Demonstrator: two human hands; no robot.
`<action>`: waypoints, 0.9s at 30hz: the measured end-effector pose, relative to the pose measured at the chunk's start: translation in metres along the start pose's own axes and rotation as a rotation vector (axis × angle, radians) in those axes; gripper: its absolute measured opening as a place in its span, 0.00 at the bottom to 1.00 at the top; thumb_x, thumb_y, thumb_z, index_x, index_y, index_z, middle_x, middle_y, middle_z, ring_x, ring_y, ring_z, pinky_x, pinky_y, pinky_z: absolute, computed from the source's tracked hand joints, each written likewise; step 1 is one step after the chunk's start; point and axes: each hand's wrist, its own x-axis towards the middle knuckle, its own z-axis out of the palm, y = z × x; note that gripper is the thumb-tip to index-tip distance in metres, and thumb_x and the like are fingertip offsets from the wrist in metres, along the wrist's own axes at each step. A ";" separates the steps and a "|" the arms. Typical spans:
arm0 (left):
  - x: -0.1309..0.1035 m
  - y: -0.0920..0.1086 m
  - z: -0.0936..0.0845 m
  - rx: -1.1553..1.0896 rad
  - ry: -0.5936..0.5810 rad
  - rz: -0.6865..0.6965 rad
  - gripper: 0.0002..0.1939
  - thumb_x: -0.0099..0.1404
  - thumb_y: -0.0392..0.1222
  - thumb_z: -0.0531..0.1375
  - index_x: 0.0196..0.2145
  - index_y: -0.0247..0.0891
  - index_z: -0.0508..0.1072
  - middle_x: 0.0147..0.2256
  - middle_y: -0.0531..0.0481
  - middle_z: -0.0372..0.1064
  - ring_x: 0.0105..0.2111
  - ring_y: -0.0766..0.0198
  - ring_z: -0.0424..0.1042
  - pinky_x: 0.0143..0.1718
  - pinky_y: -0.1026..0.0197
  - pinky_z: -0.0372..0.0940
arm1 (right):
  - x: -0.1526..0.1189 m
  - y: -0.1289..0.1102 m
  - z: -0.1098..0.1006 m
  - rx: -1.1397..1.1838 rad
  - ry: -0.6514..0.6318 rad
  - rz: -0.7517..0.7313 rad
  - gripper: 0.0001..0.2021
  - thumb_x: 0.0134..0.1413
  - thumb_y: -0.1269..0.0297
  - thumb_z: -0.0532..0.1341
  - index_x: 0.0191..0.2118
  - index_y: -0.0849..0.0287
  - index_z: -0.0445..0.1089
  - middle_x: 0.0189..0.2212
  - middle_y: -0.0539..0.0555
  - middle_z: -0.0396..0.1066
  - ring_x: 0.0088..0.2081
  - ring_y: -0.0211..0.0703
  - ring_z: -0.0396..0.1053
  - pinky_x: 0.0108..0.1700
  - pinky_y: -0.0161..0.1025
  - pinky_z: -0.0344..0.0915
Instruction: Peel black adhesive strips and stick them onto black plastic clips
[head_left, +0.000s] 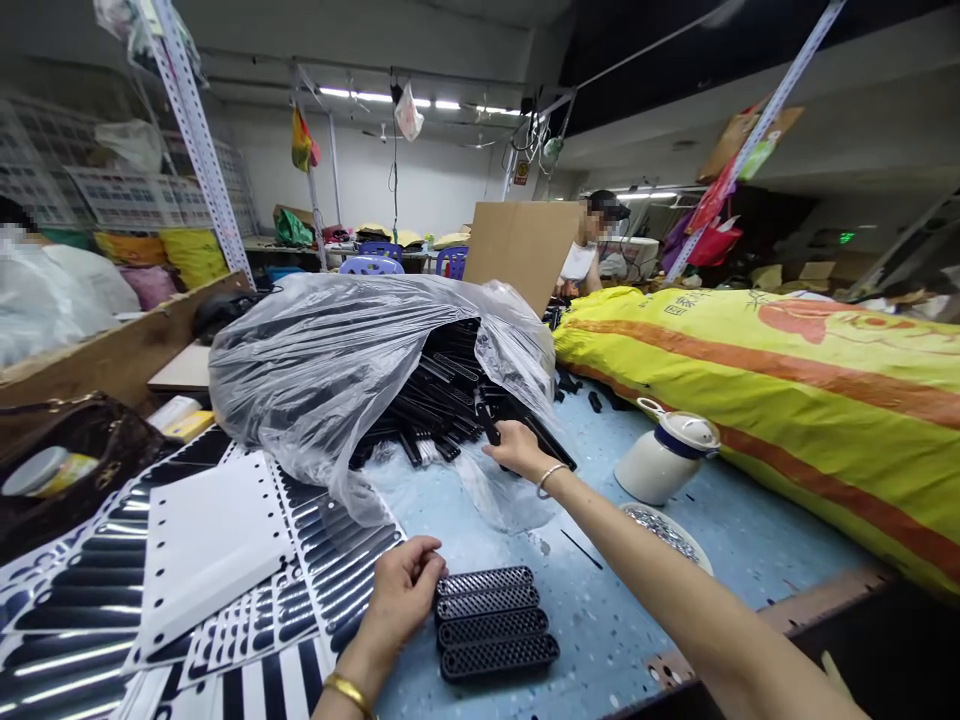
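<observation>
My right hand (519,450) reaches to the mouth of a clear plastic bag (322,345). Its fingers are closed on a long black strip-shaped piece (486,415). Many similar black pieces (431,395) spill from the bag's opening. Nearer me, my left hand (405,590) lies by the left end of a row of several black pieces with a cross-hatched texture (491,605). Its fingers are loosely bent, with a gap between thumb and forefinger, and I see nothing held in it. The fingertips are at or very near the top piece's end.
Sheets of black stickers (337,550) and a white punched sheet (210,545) cover the left. At right stand a white lidded pot (649,465) and a bowl of small metal parts (701,555), with a big yellow sack (787,400) behind. A person (589,250) is beyond the cardboard (517,250).
</observation>
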 end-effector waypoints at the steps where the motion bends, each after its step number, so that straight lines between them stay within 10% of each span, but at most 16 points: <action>1: 0.000 0.001 0.000 0.001 0.000 -0.007 0.16 0.55 0.52 0.63 0.34 0.37 0.78 0.25 0.46 0.78 0.28 0.55 0.79 0.33 0.59 0.72 | -0.008 0.000 -0.002 0.010 -0.004 -0.020 0.13 0.61 0.56 0.63 0.41 0.63 0.72 0.37 0.54 0.74 0.39 0.45 0.72 0.41 0.42 0.68; 13: 0.009 -0.018 -0.013 -0.315 0.136 -0.144 0.29 0.38 0.56 0.74 0.36 0.36 0.80 0.39 0.40 0.81 0.44 0.45 0.79 0.47 0.52 0.74 | -0.123 -0.030 0.011 0.078 -0.234 -0.372 0.14 0.42 0.70 0.64 0.38 0.56 0.80 0.32 0.54 0.80 0.37 0.49 0.75 0.35 0.35 0.61; 22: 0.012 -0.021 -0.014 0.121 -0.114 0.128 0.16 0.44 0.52 0.71 0.33 0.48 0.84 0.37 0.46 0.82 0.41 0.43 0.80 0.46 0.53 0.75 | -0.140 -0.027 0.023 0.277 -0.166 -0.207 0.17 0.48 0.68 0.63 0.45 0.58 0.80 0.36 0.56 0.81 0.38 0.47 0.76 0.37 0.34 0.66; 27: 0.008 -0.021 -0.006 -0.175 0.008 0.061 0.21 0.43 0.56 0.72 0.32 0.41 0.83 0.36 0.42 0.81 0.41 0.45 0.80 0.47 0.53 0.74 | -0.137 -0.029 0.028 0.414 -0.105 -0.152 0.16 0.43 0.71 0.65 0.41 0.56 0.81 0.35 0.52 0.81 0.37 0.44 0.76 0.36 0.32 0.67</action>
